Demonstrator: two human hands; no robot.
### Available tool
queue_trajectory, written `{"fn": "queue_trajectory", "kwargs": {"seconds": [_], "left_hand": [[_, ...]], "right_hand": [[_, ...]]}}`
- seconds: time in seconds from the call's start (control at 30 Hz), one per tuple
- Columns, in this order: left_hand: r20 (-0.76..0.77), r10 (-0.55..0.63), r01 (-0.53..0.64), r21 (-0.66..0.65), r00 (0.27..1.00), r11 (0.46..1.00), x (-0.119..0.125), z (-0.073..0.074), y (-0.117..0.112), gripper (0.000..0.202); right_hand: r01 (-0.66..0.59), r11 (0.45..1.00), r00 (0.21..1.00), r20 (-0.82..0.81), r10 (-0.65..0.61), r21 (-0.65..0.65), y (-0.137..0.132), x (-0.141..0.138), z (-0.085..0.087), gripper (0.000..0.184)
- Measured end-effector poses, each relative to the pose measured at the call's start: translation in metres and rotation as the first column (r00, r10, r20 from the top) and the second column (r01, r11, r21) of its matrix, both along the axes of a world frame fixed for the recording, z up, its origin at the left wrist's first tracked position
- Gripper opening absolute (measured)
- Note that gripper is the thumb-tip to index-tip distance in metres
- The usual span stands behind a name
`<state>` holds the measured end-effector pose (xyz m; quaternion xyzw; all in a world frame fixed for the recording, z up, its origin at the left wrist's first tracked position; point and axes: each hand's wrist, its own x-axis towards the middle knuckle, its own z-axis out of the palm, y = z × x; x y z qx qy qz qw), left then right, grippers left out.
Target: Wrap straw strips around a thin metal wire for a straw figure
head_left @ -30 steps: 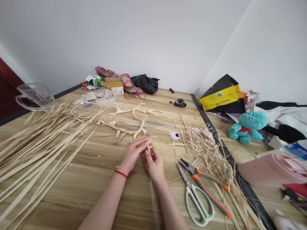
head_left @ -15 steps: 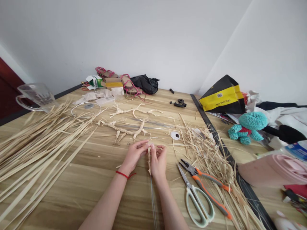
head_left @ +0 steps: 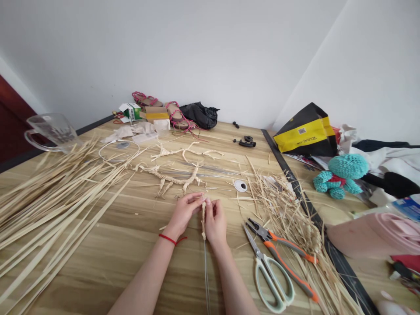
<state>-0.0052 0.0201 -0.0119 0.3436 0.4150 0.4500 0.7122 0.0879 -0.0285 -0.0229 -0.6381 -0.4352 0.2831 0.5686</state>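
A wire wrapped in pale straw (head_left: 204, 221) hangs between my hands, its bare wire ends (head_left: 206, 271) trailing down toward me. My left hand (head_left: 187, 211) pinches it near the top, fingers closed. From the other side my right hand (head_left: 215, 222) grips the same upper end between thumb and fingers. The fingertips meet there and partly hide the piece. Just beyond lies a wrapped straw branch shape (head_left: 172, 178) with short side twigs, and behind it a second, thinner one (head_left: 183, 152). Several loose wires (head_left: 213, 169) lie beside them.
Long straw strips (head_left: 65, 188) spread over the left side, near a glass mug (head_left: 54, 131). To the right are scissors (head_left: 272, 280), pliers (head_left: 285, 253) and a heap of straw scraps (head_left: 292, 210). A white disc (head_left: 238, 186) lies ahead. Farther right sit a pink roll (head_left: 370, 234) and a turquoise figure (head_left: 344, 170).
The lower end of the wrapped wire and its trailing ends have swung slightly left. Both hands keep their pinch at the top, with the right fingers shifted a little.
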Motion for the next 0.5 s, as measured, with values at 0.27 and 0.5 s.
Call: {"fn": "queue_trajectory", "kwargs": {"seconds": [0.27, 0.5], "left_hand": [[0.036, 0.009, -0.009, -0.01, 0.999, 1.0, 0.0004, -0.0002, 0.0003, 0.03], [0.078, -0.017, 0.018, -0.018, 0.997, 1.0, -0.0022, 0.0015, 0.0009, 0.027]], "right_hand": [[-0.051, 0.998, 0.998, 0.026, 0.05, 0.046, -0.0004, 0.0007, -0.0021, 0.028], [-0.087, 0.995, 0.994, -0.056, 0.089, 0.041, -0.0057, 0.0039, -0.002, 0.029]]}}
